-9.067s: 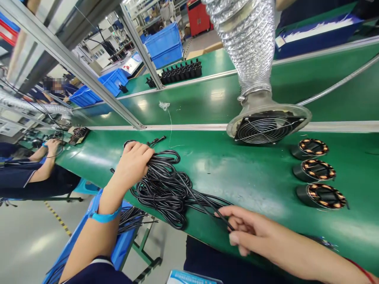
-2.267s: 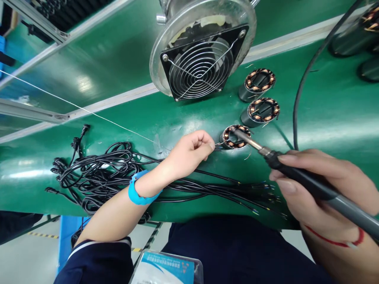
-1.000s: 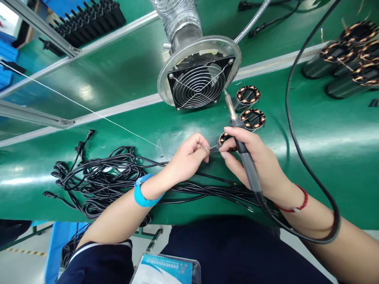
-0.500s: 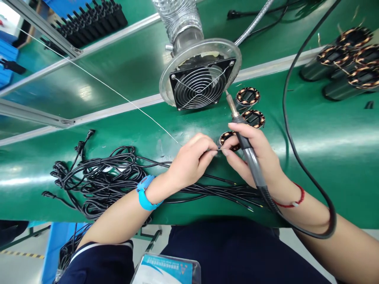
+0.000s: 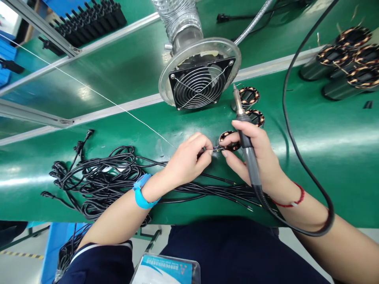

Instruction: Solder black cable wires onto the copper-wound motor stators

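My left hand (image 5: pixel 191 157) is closed in a pinch on a thin dark wire (image 5: pixel 217 149) with a pale tip, which pokes out toward the right. A thin silvery strand (image 5: pixel 118 105) runs from the upper left down to this hand. My right hand (image 5: pixel 257 157) is wrapped round a soldering iron (image 5: pixel 248 152), tip up and away from the wire. Its thumb and finger tips come close to the wire end; whether they touch it I cannot tell. Just behind the fingertips stands a copper-wound stator (image 5: pixel 229 138), partly hidden. Two more stators (image 5: pixel 249 96) stand behind it.
A round fume hood with a fan grille (image 5: pixel 199 88) hangs over the bench. Coiled black cables (image 5: pixel 109 177) lie to the left, their stripped ends reaching under my hands. Several wound stators (image 5: pixel 340 85) stand at right. The iron's cord (image 5: pixel 286 102) loops on the right.
My left hand has shifted slightly left, and more of the wire shows between the hands. The iron's tip has swung right and slightly up, away from the hood's edge.
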A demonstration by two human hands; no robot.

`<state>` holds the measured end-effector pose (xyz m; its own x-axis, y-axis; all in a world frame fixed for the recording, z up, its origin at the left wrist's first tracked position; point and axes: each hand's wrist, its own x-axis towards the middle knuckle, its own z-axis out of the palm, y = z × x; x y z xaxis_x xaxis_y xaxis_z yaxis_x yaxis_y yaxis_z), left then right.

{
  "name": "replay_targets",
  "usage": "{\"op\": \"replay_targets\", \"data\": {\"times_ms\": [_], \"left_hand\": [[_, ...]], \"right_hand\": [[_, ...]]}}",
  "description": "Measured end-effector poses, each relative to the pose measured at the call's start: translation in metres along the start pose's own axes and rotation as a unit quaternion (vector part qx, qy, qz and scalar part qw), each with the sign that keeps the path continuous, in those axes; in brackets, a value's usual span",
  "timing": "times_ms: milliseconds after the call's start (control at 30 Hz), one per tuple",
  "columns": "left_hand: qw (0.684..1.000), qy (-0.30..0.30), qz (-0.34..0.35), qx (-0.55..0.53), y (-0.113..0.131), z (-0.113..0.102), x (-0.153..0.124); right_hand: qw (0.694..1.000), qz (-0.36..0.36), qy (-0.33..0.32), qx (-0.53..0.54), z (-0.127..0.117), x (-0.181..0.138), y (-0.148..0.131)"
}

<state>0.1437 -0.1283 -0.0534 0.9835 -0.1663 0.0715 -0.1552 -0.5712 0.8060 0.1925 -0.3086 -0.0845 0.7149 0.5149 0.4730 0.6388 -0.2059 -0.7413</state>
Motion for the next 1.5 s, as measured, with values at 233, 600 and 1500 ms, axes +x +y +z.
{"op": "replay_targets", "data": {"times_ms": [233,600,1500], "left_hand": [[0.999,-0.004,-0.025,-0.03,0.002,0.0,0.001],[0.993,-0.016,0.068,0.093,-0.003,0.004,-0.006],[0.995,0.023,-0.087,-0.042,-0.013,-0.003,0.007]], "right_hand": [[0.999,-0.028,-0.008,-0.023,0.0,-0.001,0.001],[1.0,-0.02,-0.009,-0.022,-0.001,-0.001,-0.003],[0.99,-0.035,-0.045,-0.129,0.006,0.016,0.01]]}}
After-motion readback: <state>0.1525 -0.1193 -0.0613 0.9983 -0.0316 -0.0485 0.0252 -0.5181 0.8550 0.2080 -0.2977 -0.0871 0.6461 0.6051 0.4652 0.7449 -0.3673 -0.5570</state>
